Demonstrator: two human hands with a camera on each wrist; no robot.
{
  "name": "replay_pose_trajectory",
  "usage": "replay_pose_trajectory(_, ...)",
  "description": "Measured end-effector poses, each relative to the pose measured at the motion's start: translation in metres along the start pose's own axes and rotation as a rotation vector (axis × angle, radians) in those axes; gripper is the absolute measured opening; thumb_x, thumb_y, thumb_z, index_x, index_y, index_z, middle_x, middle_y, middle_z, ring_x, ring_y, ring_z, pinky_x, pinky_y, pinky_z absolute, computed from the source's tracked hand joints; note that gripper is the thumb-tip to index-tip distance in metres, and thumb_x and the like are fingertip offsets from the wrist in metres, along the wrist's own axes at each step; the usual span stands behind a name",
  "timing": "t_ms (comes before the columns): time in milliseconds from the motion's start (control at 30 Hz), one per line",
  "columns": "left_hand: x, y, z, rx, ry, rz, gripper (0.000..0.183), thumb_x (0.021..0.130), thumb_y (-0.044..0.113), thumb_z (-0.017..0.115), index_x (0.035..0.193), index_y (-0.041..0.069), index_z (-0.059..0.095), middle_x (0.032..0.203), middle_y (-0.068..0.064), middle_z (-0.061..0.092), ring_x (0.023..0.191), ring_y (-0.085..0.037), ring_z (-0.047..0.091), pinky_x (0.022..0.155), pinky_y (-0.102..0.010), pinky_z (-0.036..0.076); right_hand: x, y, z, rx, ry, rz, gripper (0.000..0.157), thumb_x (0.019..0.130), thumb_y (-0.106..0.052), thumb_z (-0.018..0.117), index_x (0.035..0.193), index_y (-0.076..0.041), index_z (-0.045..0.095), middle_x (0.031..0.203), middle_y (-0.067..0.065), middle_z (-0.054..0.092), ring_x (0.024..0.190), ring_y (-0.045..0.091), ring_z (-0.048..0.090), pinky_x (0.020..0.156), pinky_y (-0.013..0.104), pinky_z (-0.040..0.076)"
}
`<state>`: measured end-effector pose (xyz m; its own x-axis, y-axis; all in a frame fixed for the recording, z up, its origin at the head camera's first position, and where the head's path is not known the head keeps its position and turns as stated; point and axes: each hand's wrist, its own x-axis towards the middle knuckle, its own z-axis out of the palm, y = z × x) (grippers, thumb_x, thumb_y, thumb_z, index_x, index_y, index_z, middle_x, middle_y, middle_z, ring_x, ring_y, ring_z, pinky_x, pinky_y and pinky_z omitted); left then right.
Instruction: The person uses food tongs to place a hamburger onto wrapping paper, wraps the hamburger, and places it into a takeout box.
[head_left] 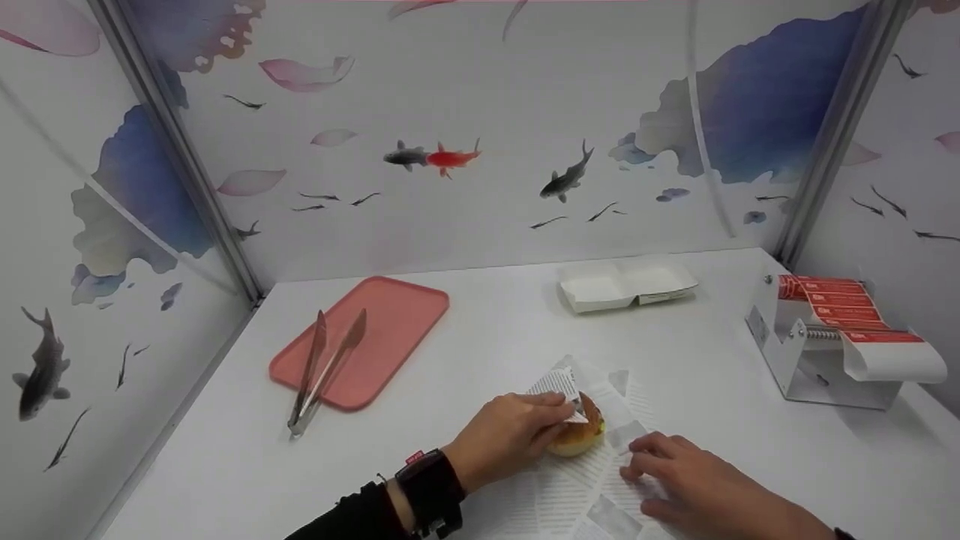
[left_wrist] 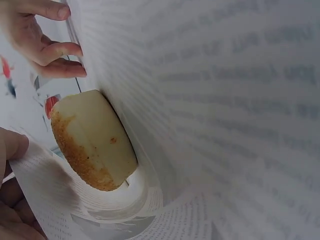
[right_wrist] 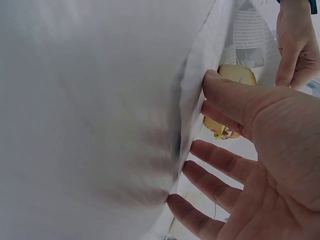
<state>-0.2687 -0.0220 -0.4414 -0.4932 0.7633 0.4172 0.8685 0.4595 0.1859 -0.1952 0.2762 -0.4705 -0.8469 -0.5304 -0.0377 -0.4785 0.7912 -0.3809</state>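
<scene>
A sheet of newsprint-patterned wrapping paper lies under a hamburger in a golden bun. My left hand pinches a folded flap of this paper over the top of the bun. In the left wrist view the bun rests on its side of the frame between raised paper walls. To the right of the hamburger, my right hand has its fingers spread, and its fingertips touch the paper's edge. Through the right wrist view, lettuce and filling show at the hamburger's side, partly hidden by my right fingers.
A pink tray lies at the left, with metal tongs across its near edge. An opened white takeaway box sits at the back. On the right stands a label dispenser with a red-and-white roll. Printed panels wall the white table.
</scene>
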Motion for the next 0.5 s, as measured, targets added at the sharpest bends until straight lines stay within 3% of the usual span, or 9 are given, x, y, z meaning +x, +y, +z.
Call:
replay_pose_trajectory(267, -0.005, -0.0022, 0.0054, 0.079, -0.044, 0.033, 0.032, 0.109, 0.025, 0.065, 0.138, 0.016, 0.074, 0.139, -0.004, 0.074, 0.131, -0.014, 0.07, 0.106, -0.031, 0.058, -0.0001, -0.001, 0.0006, -0.016, 0.012, -0.015, 0.028, 0.094, -0.035, 0.083, 0.12, -0.034, 0.072, 0.136, 0.003, 0.066, 0.118, 0.031, 0.064, 0.094, 0.049, 0.062)
replay_pose_trajectory(500, -0.0032, -0.0025, 0.0051, 0.087, -0.131, 0.004, 0.038, 0.113, 0.036, 0.055, 0.142, 0.017, 0.071, 0.146, -0.005, 0.07, 0.137, -0.014, 0.065, 0.109, -0.034, 0.057, -0.0008, 0.0004, 0.0011, -0.029, 0.023, -0.017, 0.028, 0.095, -0.039, 0.081, 0.121, -0.034, 0.072, 0.136, 0.002, 0.066, 0.118, 0.029, 0.064, 0.094, 0.047, 0.062)
